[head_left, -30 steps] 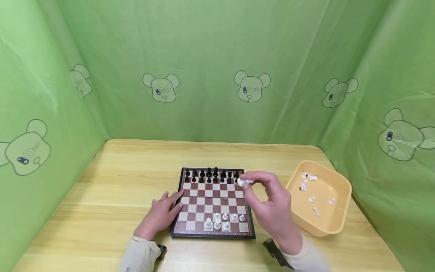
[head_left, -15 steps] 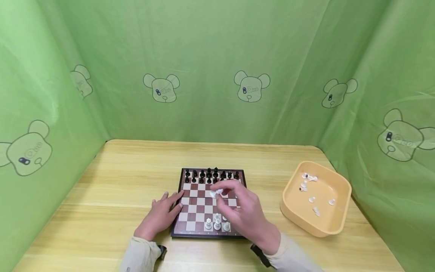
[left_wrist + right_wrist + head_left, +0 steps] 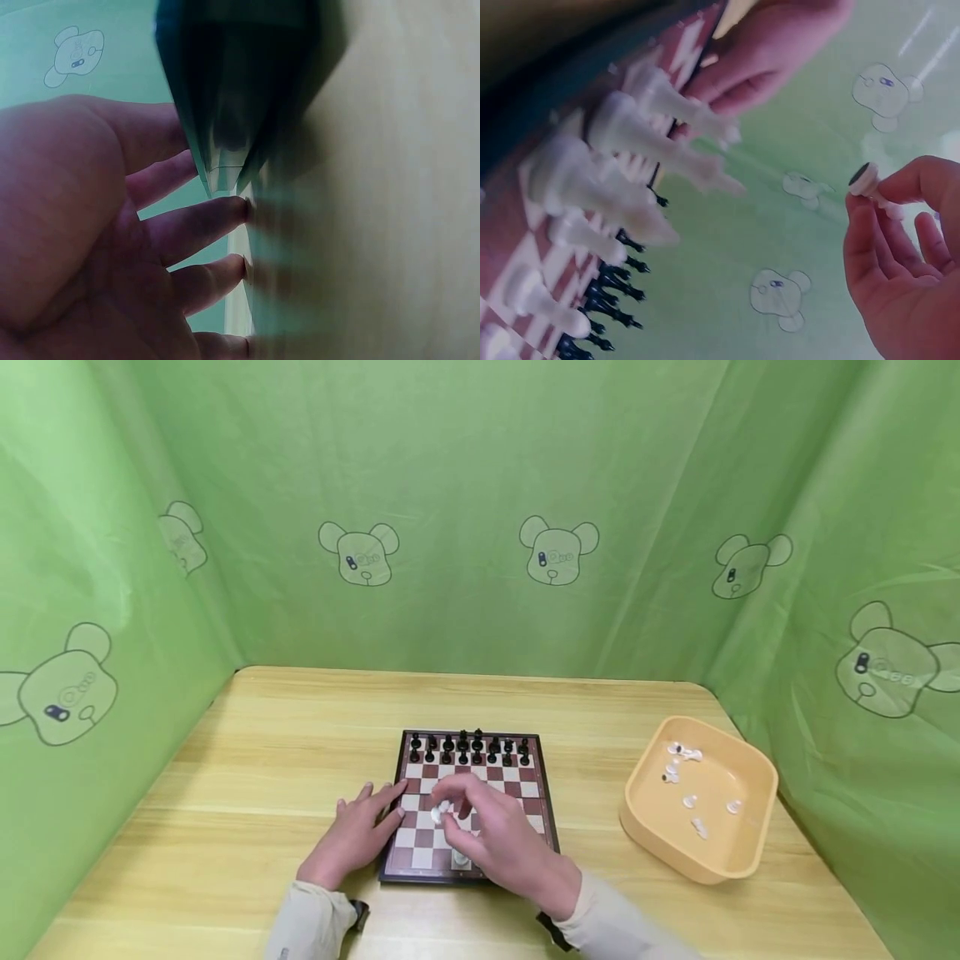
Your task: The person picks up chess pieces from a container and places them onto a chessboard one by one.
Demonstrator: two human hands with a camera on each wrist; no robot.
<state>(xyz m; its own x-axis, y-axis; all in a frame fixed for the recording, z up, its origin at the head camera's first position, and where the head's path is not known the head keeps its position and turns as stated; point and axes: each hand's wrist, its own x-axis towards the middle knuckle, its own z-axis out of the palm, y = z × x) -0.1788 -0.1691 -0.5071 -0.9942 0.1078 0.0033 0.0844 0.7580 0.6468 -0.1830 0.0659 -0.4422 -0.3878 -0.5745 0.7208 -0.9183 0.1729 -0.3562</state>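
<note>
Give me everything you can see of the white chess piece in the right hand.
The white chess piece looks like plastic, with a round, flared base, a dark disc on its underside, and a narrower stem. The right hand pinches it between thumb and finger, clear of the chessboard. It is tipped well over from upright; in the head view its base is toward the left. Fingers partly cover it, so which piece it is cannot be told.

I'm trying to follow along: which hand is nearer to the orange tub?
Right: the right hand is over the chessboard, pinching a white piece, with the orange tub off to its right. The left hand is farther, at the board's left edge.
</note>
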